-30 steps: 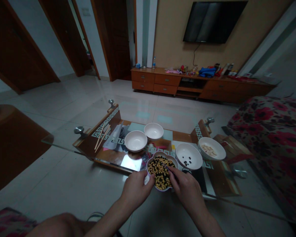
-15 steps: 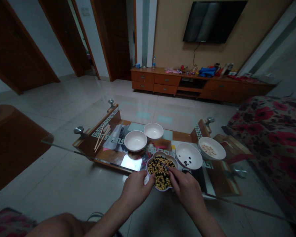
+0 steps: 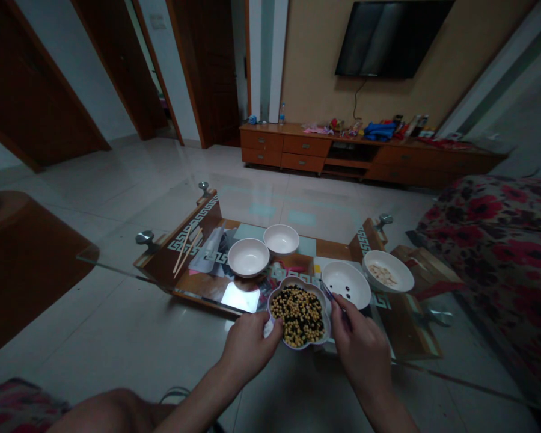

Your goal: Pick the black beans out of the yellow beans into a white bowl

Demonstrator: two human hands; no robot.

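My left hand (image 3: 252,337) is closed on the near-left edge of a flower-shaped bowl (image 3: 328,328). Yellow and black beans (image 3: 297,313) lie mixed in it. Between the fingers of my right hand (image 3: 358,337) is a pair of thin dark tweezers (image 3: 328,290). Their tip points up and left, close to the left rim of a white bowl (image 3: 363,288) that holds a few black beans (image 3: 347,292). Whether the tips grip a bean is too small to tell. Farther right stands another white bowl (image 3: 403,273) with pale flat pieces (image 3: 382,275) inside.
Two empty white bowls (image 3: 249,257) (image 3: 281,239) stand on the glass table (image 3: 117,228), left of the middle. Pale chopsticks (image 3: 187,252) lie toward its left end. A flower-patterned cover (image 3: 500,240) is on the right. A low wooden cabinet (image 3: 306,144) stands by the far wall.
My right hand has moved right with the tweezers, from over the mixed beans to the left rim of the bowl with black beans. My left hand stays on the flower-shaped bowl.
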